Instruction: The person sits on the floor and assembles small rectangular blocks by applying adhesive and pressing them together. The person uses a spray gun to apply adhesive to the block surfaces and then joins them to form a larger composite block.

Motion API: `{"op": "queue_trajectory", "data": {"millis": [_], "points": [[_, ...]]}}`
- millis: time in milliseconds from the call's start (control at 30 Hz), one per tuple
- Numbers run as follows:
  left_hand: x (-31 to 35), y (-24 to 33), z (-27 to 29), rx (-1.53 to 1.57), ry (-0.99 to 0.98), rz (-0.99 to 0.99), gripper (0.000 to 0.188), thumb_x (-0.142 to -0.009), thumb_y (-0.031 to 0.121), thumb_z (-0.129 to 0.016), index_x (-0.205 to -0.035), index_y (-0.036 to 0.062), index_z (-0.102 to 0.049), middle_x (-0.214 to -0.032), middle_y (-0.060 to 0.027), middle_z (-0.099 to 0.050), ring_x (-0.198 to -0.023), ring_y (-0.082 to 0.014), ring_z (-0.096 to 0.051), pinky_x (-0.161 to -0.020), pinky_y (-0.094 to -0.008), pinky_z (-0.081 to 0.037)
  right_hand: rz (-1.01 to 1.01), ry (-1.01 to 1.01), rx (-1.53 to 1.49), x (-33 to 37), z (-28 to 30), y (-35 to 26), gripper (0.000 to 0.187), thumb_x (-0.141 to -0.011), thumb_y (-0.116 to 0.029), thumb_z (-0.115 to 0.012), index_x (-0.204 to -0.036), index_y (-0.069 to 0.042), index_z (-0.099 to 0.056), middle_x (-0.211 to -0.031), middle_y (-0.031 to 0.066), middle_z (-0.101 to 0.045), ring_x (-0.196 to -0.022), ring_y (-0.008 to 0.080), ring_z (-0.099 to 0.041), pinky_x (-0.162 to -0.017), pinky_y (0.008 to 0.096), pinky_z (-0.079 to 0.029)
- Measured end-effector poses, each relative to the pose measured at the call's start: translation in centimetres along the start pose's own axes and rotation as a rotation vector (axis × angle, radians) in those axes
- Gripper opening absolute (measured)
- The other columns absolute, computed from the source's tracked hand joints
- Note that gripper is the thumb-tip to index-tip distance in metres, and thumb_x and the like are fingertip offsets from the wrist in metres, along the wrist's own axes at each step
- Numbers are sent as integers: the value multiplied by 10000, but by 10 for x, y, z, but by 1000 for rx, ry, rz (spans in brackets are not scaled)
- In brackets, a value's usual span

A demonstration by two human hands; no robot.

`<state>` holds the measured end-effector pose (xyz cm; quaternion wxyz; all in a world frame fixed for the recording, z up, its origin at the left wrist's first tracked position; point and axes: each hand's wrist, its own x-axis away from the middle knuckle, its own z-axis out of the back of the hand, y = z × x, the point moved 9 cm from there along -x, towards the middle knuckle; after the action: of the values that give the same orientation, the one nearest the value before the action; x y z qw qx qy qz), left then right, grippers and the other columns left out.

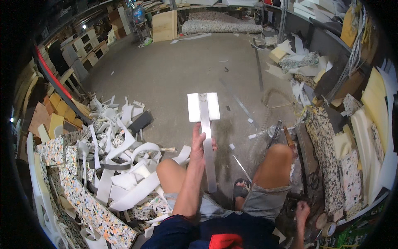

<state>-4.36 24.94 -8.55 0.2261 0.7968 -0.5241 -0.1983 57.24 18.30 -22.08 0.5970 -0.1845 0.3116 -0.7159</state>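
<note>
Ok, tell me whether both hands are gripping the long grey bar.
No, only the left hand grips the long grey bar; the right hand is apart from it, at lower right.

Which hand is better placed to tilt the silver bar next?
Likely the left: the left hand grips the silver bar. The right hand is at the lower right, away from it.

no words or numbers can be read: pale printing on the dark green, glossy plastic package is too dim, and small marks on the long, flat silver-grey strip are too tiny.
</note>
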Motion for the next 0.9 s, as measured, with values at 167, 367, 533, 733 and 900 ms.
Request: {"op": "queue_trajectory", "data": {"millis": [167,367,533,733,900], "points": [[-12,-11,38,-265,296,25,385,-1006,382,-568,-1286,117,-564,-886,-73,-648,-667,-197,-636,-564,-383,-562,-237,-331,292,82,-58,63,333,-854,-279,-706,-1058,-16,-723,-1074,215,-706,-1000,382,-671,-869,458,-523],[-32,31,68,-74,-262,126,541,-1068,289,-454,-1540,71,-306,-1099,-185,-594,-903,-267,-639,-780,-398,-567,-222,-278,143,117,-42,67,371,-926,-310,-628,-1098,12,-696,-1039,254,-689,-1003,432,-649,-883,504,-510],[-37,25,30,175,-390,279,643,-1050,139,-494,-1600,66,-172,-1082,-146,-436,-882,-222,-508,-829,-369,-493,-356,-74,97,146,21,81,290,-923,-231,-644,-1089,-1,-701,-943,229,-713,-869,406,-702,-775,458,-550],[-28,35,40,198,-374,272,681,-1036,120,-505,-1603,54,-133,-1077,-127,-436,-909,-207,-487,-860,-350,-471,-290,13,104,145,41,79,224,-914,-212,-633,-1037,-42,-710,-936,173,-711,-925,395,-671,-813,464,-529],[-23,35,31,260,-470,294,655,-1056,152,-467,-1590,9,-116,-1104,-143,-457,-939,-220,-503,-864,-365,-499,-146,-79,3,80,15,20,233,-918,-189,-638,-1071,-20,-686,-990,188,-688,-953,395,-654,-822,455,-523]]}}
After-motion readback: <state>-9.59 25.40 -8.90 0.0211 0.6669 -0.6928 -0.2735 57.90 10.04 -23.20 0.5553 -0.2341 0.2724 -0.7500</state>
